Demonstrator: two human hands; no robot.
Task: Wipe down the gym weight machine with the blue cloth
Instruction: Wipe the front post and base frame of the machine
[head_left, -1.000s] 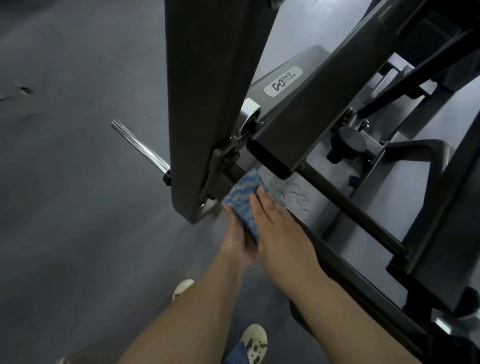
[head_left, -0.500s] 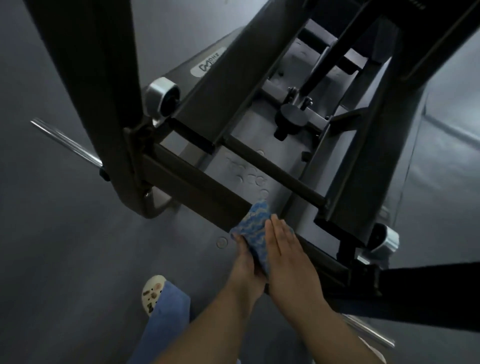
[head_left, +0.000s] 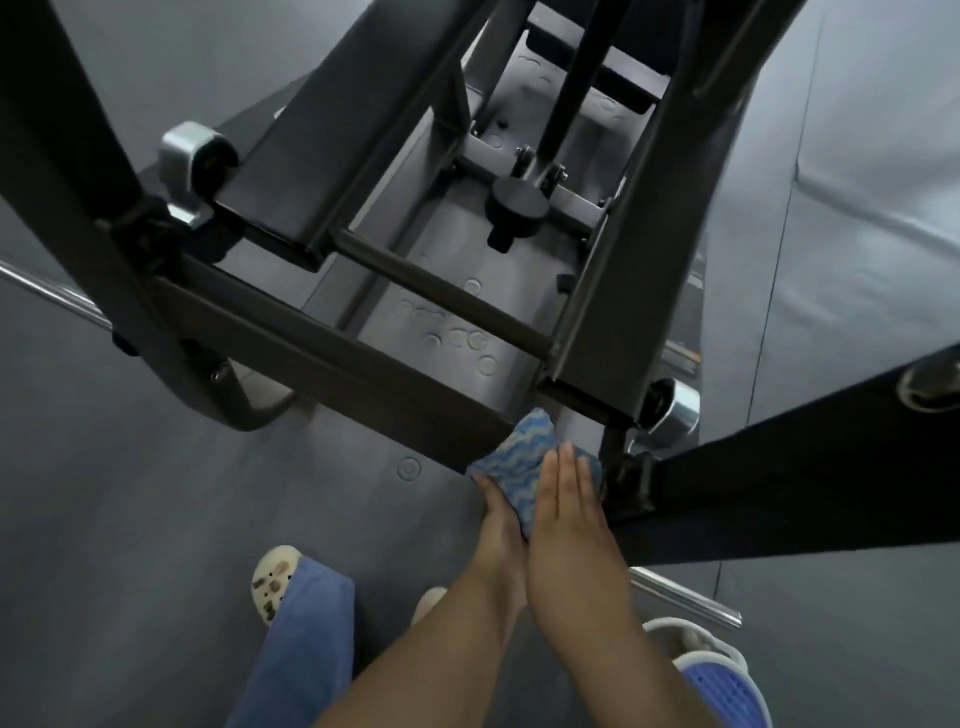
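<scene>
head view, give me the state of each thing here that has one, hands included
blue cloth: bunched, pressed against the near end of the machine's dark crossbar
left hand: holds the cloth from below, fingers mostly hidden
right hand: flat on top of the cloth, fingers straight and together
black knob: seated on the inner frame
chrome end cap: bare, not touched by the cloth

My forearms (head_left: 587, 613) are bare, no sleeves. I'm wearing blue trousers (head_left: 301, 639). Cream clogs (head_left: 272, 579) carry small charms.
</scene>
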